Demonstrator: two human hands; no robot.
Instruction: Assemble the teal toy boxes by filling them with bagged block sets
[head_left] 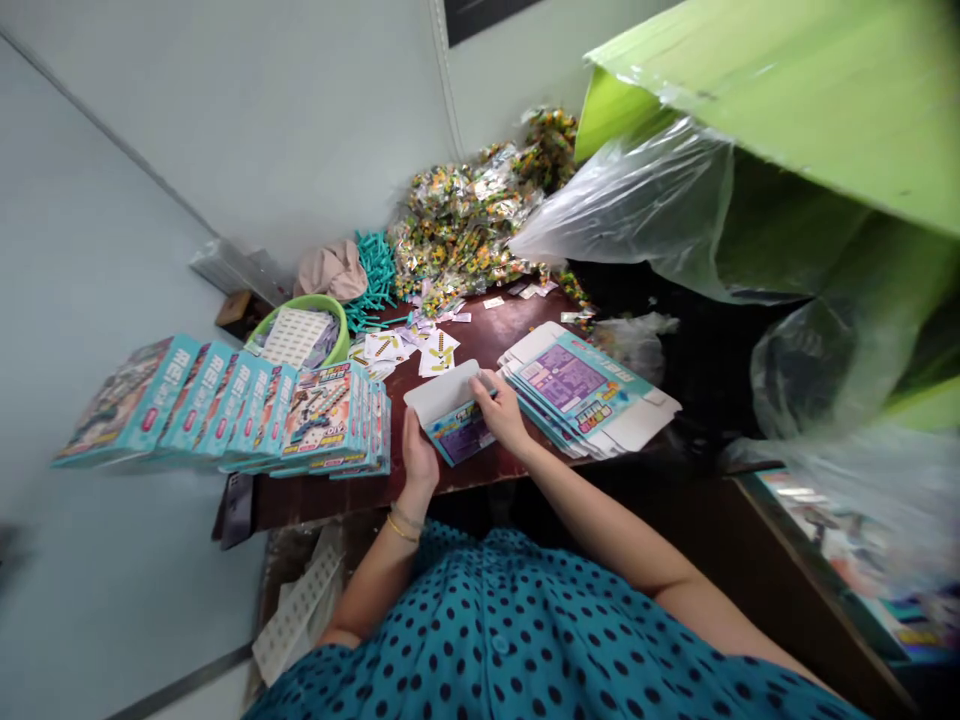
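Gripping a half-folded carton [459,432] at the near edge of the brown table [495,340], the left hand [418,458] clasps its left end and the right hand [501,412] pinches its right side, with the white flap raised. Right of the carton, a stack of flat cartons [585,395] overhangs the table edge. Left of it, finished boxes [225,405] stand in a row. Behind it to the left, a green basin [339,322] holds white sheets [294,335]. Farther behind lie loose cards [409,348], teal plastic pieces [375,268] and a heap of packets [469,215]. Bare tabletop shows only just behind the carton.
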